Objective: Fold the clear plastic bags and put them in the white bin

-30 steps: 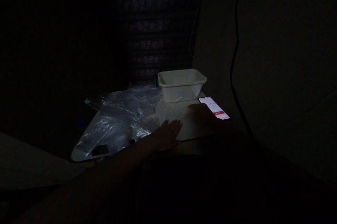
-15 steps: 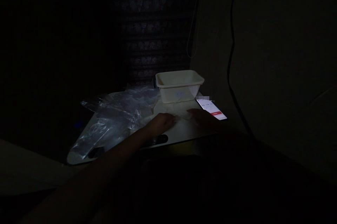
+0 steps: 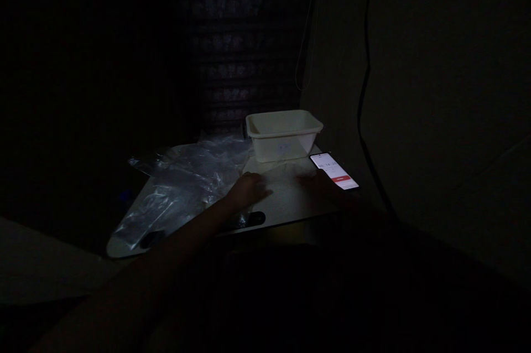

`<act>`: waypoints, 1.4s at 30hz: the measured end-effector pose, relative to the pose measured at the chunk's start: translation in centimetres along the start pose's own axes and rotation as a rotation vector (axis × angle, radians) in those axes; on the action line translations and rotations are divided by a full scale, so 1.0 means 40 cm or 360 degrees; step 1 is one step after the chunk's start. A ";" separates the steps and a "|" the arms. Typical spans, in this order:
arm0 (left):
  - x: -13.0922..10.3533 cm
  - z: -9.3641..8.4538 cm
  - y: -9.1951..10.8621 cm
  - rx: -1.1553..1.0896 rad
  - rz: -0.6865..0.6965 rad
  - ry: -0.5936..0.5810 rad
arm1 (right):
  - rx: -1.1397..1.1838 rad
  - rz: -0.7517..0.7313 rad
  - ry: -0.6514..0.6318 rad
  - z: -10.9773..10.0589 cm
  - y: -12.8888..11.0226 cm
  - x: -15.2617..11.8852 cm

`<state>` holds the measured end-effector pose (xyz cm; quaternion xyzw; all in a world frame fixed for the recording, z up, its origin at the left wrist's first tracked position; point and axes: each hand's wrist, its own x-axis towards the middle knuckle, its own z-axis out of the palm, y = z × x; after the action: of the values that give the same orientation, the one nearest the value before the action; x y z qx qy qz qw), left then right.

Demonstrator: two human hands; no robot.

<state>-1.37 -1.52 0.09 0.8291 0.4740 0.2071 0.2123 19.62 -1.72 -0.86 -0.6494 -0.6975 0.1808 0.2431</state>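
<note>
In dim light, my left hand (image 3: 248, 190) is over the small table, fingers curled and closed on a clear plastic bag (image 3: 284, 169). The thin film stretches from it toward my right hand (image 3: 319, 184), near the phone. That hand is very dark and smeared, so its fingers and grip are not readable. Left of my left hand lies a loose spread of clear plastic bags (image 3: 186, 176), wrinkled and shiny. Beyond both hands stands a cream plastic tub (image 3: 284, 145), open at the top; its inner floor is hidden.
A lit phone (image 3: 334, 171) with a red button on its screen lies at the right edge of the white table (image 3: 286, 206). Dark oval cutouts mark the front edge. A black cable (image 3: 365, 93) hangs along the right wall. A slatted surface (image 3: 232, 43) stands behind.
My left hand has shifted slightly left, and the film between my hands now looks spread wider. My right hand has moved slightly. The tub, phone and loose bags stay in place.
</note>
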 end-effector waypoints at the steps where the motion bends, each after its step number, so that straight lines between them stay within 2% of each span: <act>1: 0.001 0.004 -0.007 0.0056 -0.0037 0.0030 | -0.0050 0.0059 -0.0017 -0.005 -0.008 -0.001; 3: 0.002 0.010 -0.015 0.0147 -0.0105 0.0041 | -0.0132 0.0143 -0.0074 -0.014 -0.021 -0.005; 6: 0.000 0.015 -0.020 0.0177 -0.0196 0.0010 | -0.0138 0.0147 -0.0147 -0.017 -0.021 -0.007; 12: 0.008 0.018 -0.041 -0.0090 -0.0303 0.0039 | 0.0369 -0.0006 -0.0214 -0.011 0.018 -0.007; 14: 0.012 0.021 -0.048 -0.0214 -0.0348 0.0060 | 0.0438 -0.0005 -0.0220 -0.013 0.024 -0.008; 28: 0.018 0.035 -0.056 -0.0583 -0.0550 0.0058 | 0.0368 0.0055 -0.0154 0.002 0.020 0.000; 38: 0.016 0.028 -0.068 -0.0480 -0.0585 0.0057 | 0.0484 0.0039 -0.0162 0.007 0.035 0.004; 42: 0.020 0.027 -0.061 -0.0306 -0.0607 -0.0046 | 0.0401 -0.0003 -0.0144 0.015 0.044 0.010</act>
<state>-2.12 0.15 -2.02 0.7031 0.5974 0.1955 0.3325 20.70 -1.10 -2.28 -0.6041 -0.6802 0.2960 0.2912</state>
